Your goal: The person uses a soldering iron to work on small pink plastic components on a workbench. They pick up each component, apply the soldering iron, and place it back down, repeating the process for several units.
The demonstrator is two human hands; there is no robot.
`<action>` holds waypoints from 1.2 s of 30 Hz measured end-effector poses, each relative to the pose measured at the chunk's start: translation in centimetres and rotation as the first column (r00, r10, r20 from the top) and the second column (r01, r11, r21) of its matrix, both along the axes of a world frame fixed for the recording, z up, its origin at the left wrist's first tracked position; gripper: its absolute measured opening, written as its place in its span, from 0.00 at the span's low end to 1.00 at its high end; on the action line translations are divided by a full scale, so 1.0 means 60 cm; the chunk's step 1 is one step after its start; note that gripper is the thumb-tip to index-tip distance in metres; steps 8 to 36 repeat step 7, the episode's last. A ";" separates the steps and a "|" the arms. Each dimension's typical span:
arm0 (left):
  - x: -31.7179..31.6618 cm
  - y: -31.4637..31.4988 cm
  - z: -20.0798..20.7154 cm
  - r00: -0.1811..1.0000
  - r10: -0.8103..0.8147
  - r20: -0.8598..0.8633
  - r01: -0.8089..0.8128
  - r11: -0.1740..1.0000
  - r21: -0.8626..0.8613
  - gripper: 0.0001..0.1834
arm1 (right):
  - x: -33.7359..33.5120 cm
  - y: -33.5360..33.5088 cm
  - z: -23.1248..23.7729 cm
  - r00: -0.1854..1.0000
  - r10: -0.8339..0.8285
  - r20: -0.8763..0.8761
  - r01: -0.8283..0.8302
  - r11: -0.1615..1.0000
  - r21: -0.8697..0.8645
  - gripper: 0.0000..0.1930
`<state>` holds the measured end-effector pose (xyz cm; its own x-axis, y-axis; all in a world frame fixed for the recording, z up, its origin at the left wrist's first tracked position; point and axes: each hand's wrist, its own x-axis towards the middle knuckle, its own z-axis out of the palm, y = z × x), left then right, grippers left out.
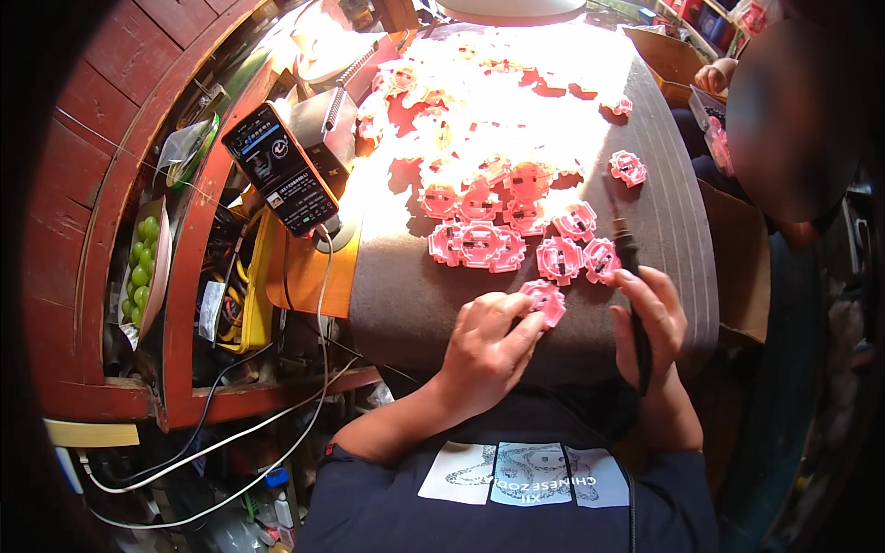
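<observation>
My left hand [487, 348] pinches a small pink plastic part [544, 302] near the front of the dark table top. In my right hand [656, 324] is a soldering iron [626, 247], its black handle upright between the fingers and its thin tip pointing away from me. Just left of the right fingertips lies another pink part [601, 261]; whether they touch it I cannot tell. Several similar parts [479, 244], with dark pieces across their middles, lie grouped beyond my hands. One pink part [628, 169] sits apart on the right.
Glaring light washes out the far table [572, 83]. At the left, a phone [282, 169] with a white cable [324, 304] leans near a coiled spring holder [348, 74]. Green grapes [141, 267] and a yellow bin [261, 286] stand farther left. Another person's hand [714, 77] shows at the right.
</observation>
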<state>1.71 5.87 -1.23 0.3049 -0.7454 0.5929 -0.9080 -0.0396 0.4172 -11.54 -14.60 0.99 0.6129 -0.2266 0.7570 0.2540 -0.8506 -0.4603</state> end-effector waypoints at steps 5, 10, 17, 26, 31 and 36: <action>0.011 -0.007 0.015 1.000 0.025 0.001 -0.025 1.000 -0.015 0.24 | 0.015 -0.001 -0.013 0.992 0.021 -0.123 -0.036 0.993 -0.117 0.22; 0.048 0.008 0.013 0.985 0.164 0.052 -0.161 0.985 -0.062 0.26 | 0.023 0.004 -0.017 0.993 0.009 -0.114 -0.025 0.990 -0.142 0.23; 0.048 0.008 0.013 0.985 0.164 0.052 -0.161 0.985 -0.062 0.26 | 0.023 0.004 -0.017 0.993 0.009 -0.114 -0.025 0.990 -0.142 0.23; 0.048 0.008 0.013 0.985 0.164 0.052 -0.161 0.985 -0.062 0.26 | 0.023 0.004 -0.017 0.993 0.009 -0.114 -0.025 0.990 -0.142 0.23; 0.048 0.008 0.013 0.985 0.164 0.052 -0.161 0.985 -0.062 0.26 | 0.023 0.004 -0.017 0.993 0.009 -0.114 -0.025 0.990 -0.142 0.23; 0.048 0.008 0.013 0.985 0.164 0.052 -0.161 0.985 -0.062 0.26 | 0.023 0.004 -0.017 0.993 0.009 -0.114 -0.025 0.990 -0.142 0.23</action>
